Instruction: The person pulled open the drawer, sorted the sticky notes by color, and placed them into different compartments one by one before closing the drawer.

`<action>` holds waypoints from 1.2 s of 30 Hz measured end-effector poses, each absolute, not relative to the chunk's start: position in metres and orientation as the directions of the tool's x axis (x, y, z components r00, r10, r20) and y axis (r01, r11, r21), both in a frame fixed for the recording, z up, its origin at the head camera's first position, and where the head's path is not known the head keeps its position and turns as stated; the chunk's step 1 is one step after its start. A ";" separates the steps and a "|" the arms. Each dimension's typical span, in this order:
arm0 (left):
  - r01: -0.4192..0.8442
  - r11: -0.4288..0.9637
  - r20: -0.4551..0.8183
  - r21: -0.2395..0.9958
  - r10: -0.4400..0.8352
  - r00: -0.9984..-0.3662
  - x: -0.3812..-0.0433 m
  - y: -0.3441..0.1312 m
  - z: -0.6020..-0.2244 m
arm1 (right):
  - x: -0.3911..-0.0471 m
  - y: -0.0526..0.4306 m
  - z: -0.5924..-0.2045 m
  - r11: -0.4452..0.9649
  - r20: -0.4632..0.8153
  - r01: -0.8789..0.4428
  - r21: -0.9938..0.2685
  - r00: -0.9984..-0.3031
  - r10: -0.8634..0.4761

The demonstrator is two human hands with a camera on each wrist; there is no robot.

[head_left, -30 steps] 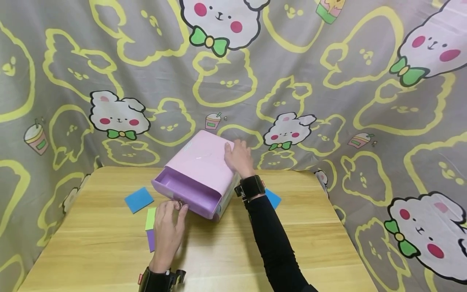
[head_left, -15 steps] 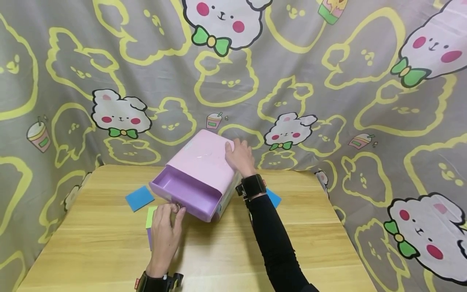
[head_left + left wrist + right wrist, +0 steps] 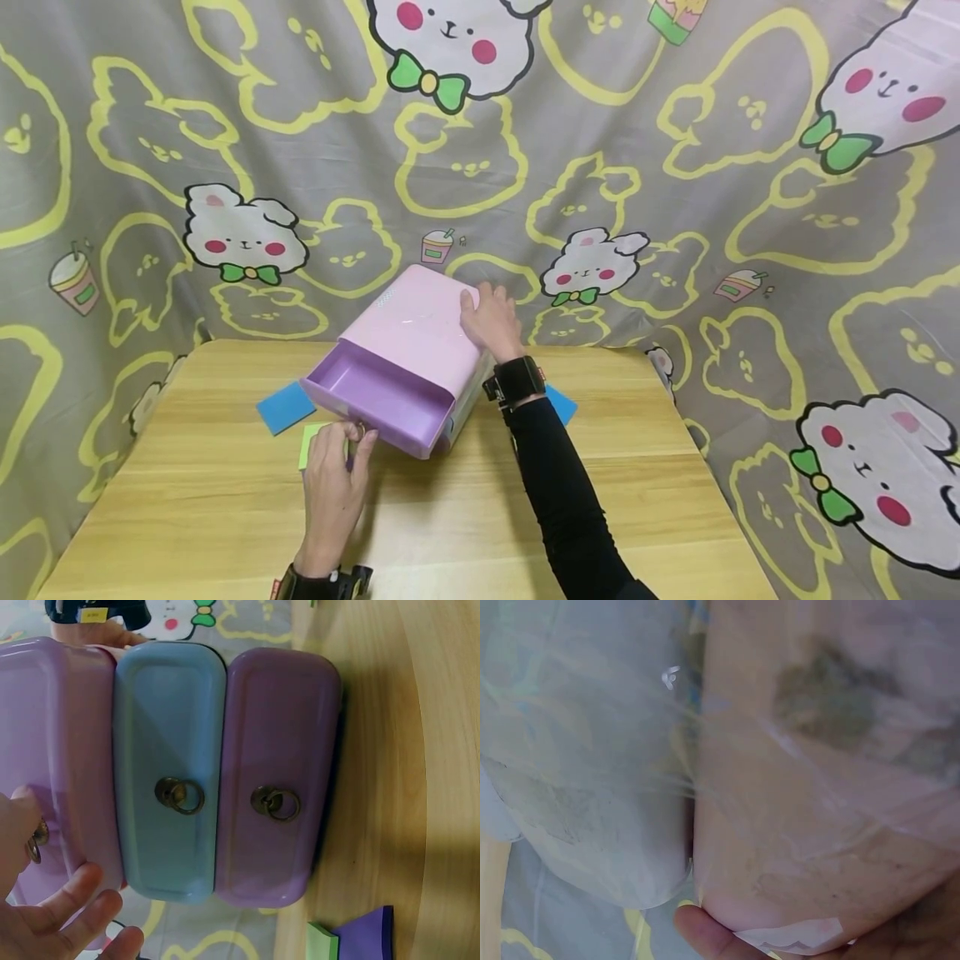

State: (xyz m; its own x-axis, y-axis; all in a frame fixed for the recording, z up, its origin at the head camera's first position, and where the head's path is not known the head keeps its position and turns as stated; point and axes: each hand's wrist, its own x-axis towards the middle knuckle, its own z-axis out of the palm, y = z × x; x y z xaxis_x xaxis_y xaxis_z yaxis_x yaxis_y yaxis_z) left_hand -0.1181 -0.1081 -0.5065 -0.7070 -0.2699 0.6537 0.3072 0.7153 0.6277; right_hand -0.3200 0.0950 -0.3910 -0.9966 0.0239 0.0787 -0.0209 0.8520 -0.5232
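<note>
A pink drawer cabinet (image 3: 408,321) stands turned on the table, its purple top drawer (image 3: 382,396) pulled partway out; the inside that shows is bare. My left hand (image 3: 333,475) pinches the small metal ring pull (image 3: 34,844) on that drawer's front, other fingers spread. Below the top drawer, the left wrist view has a blue drawer (image 3: 169,727) and a darker purple drawer (image 3: 281,727), both pushed in, each with a ring pull. My right hand (image 3: 492,321) rests on the cabinet's top at the back right edge; its fingertips are hidden over the far side.
A flat blue piece (image 3: 287,408) lies left of the cabinet, and another blue piece (image 3: 561,405) shows beside the right forearm. A green and purple block (image 3: 309,442) is partly hidden behind the left hand. A patterned curtain (image 3: 480,183) hangs behind the table (image 3: 615,483).
The top drawer has slid a little farther out, toward the lower left, with the left hand on its ring pull. The right hand and cabinet body have stayed nearly still.
</note>
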 end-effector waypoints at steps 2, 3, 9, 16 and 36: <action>0.306 0.711 0.648 0.633 -0.269 -0.713 -0.118 -0.108 -0.506 | -0.321 0.095 -0.391 0.853 0.075 -0.015 -0.521 -0.997 0.028; 0.305 0.709 0.645 0.636 -0.270 -0.715 -0.118 -0.108 -0.506 | -0.321 0.095 -0.391 0.854 0.073 -0.013 -0.520 -0.997 0.030; 0.299 0.708 0.635 0.640 -0.267 -0.725 -0.117 -0.108 -0.505 | -0.321 0.096 -0.392 0.856 0.079 -0.012 -0.517 -0.996 0.033; 0.294 0.715 0.632 0.634 -0.261 -0.729 -0.115 -0.107 -0.505 | -0.320 0.097 -0.393 0.852 0.079 -0.016 -0.523 -0.996 0.030; 0.238 0.665 0.555 0.708 -0.316 -0.769 -0.115 -0.132 -0.500 | -0.321 0.096 -0.392 0.846 0.080 -0.014 -0.534 -0.996 0.034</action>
